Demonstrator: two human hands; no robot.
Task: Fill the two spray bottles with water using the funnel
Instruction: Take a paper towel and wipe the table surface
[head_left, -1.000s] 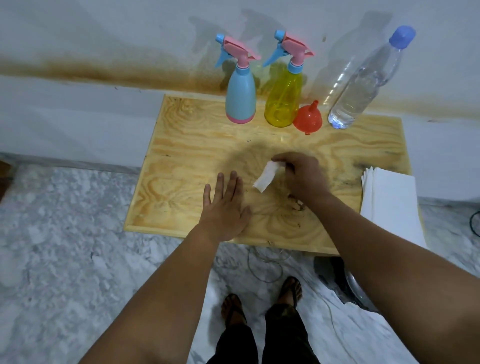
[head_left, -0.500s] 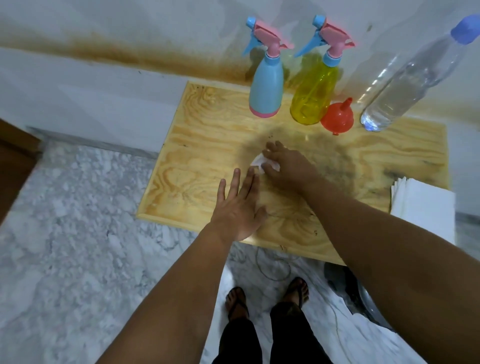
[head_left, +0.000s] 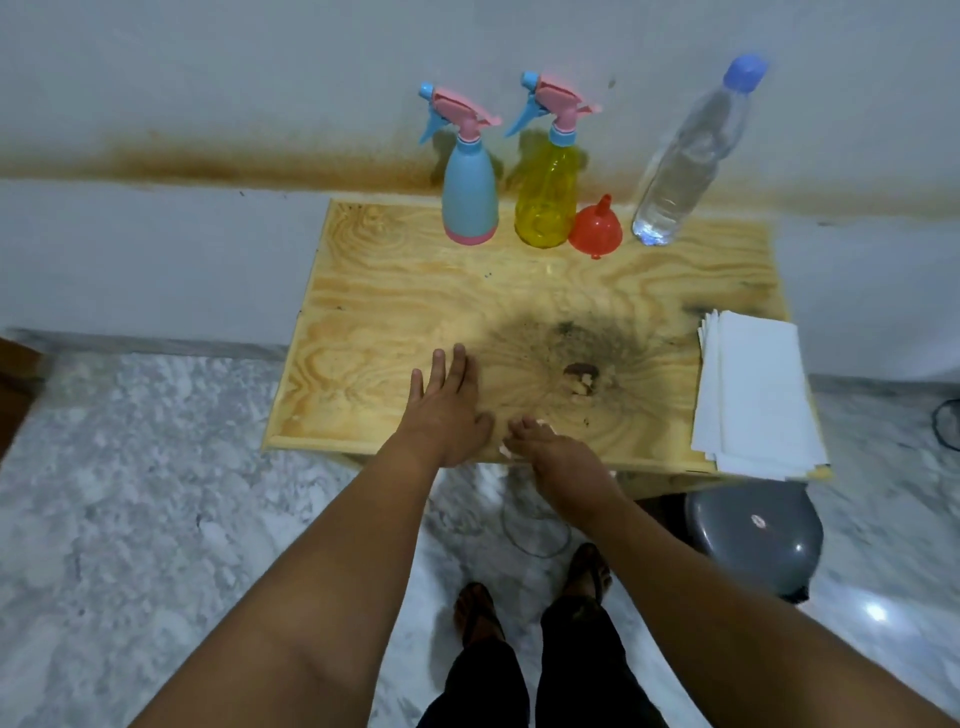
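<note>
Left hand (head_left: 447, 415) lies flat with spread fingers on the worktop (head_left: 374, 322); right hand (head_left: 556, 457) presses a white tissue (head_left: 506, 451) at the near edge. Both spray bottles (head_left: 469, 197), funnel (head_left: 596, 231) and water bottle (head_left: 685, 161) stand well apart, at the far edge.

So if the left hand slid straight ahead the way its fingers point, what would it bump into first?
Probably the blue spray bottle. The left hand lies flat on the table, fingers pointing toward the wall, with only bare wood between. Depth is hard to judge, so it might pass just beside it.
</note>
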